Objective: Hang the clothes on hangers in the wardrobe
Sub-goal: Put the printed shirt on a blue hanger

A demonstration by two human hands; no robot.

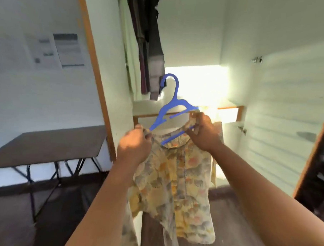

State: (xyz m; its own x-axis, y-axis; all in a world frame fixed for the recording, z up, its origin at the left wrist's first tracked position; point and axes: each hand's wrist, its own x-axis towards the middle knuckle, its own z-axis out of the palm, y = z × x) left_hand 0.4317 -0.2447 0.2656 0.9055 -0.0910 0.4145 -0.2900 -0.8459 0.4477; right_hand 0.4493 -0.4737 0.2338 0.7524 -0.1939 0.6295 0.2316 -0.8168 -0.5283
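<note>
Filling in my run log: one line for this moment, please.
step: fitting shirt onto hanger | left hand: grips shirt | right hand: grips shirt | hung: no

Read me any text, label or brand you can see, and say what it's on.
Nothing legible.
Papers on the left wall: printed, but too blurred to read.
Hanger: no marking visible.
Shirt: floral print only, no tag visible.

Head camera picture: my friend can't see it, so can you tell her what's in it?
Two hands fit a yellow floral shirt onto a blue plastic hanger, the left hand pinching one shoulder and the right hand gripping the other. Behind them is an open wardrobe with dark clothes hanging; a folding table stands left.
</note>
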